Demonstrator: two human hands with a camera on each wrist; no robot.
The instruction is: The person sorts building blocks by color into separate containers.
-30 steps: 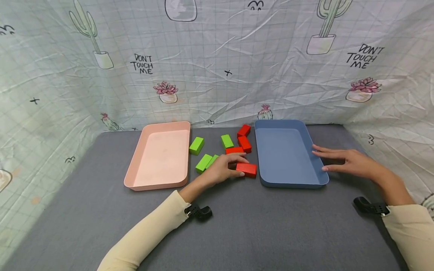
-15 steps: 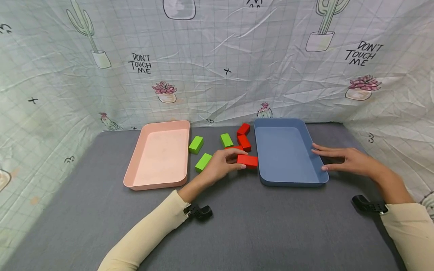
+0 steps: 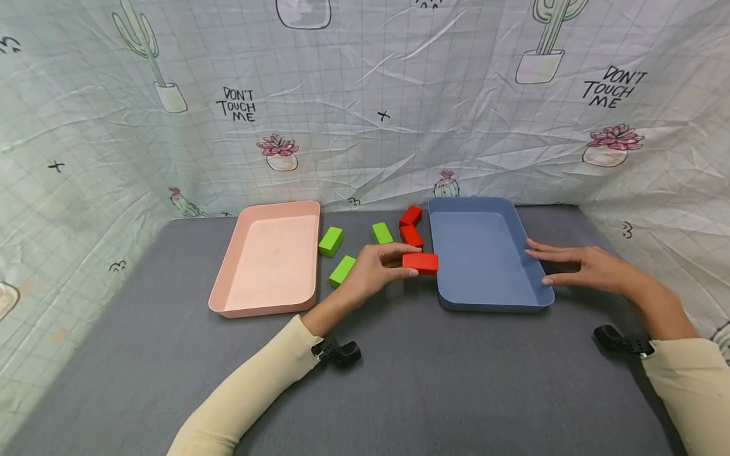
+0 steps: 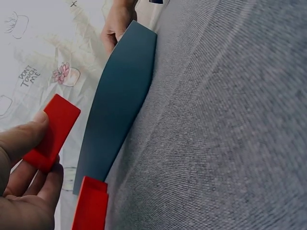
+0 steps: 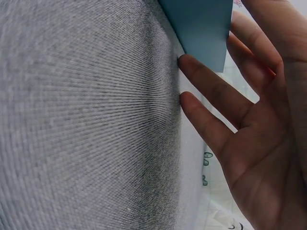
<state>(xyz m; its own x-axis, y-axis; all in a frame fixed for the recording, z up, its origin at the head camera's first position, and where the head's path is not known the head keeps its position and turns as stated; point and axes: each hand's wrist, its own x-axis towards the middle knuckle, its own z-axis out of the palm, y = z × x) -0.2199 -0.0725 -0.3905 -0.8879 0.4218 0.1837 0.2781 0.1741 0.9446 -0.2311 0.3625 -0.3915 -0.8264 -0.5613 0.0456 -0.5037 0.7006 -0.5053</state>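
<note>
Block (image 3: 420, 263), red and rectangular, is pinched in the left hand (image 3: 373, 272) near the left rim of the blue rectangular tray (image 3: 481, 253), whose right side the right hand (image 3: 590, 269) touches with fingers extended.

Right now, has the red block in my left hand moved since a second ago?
Yes: in the head view, the red block moved up and rightward, now overlapping the left edge of the blue tray.

I see a red block (image 3: 420, 263) in the grip, a blue tray (image 3: 485, 259) right of it, green blocks (image 3: 331, 242) and a pink tray (image 3: 272, 256) left, cactus-printed cloth (image 3: 353, 76) beyond.
</note>
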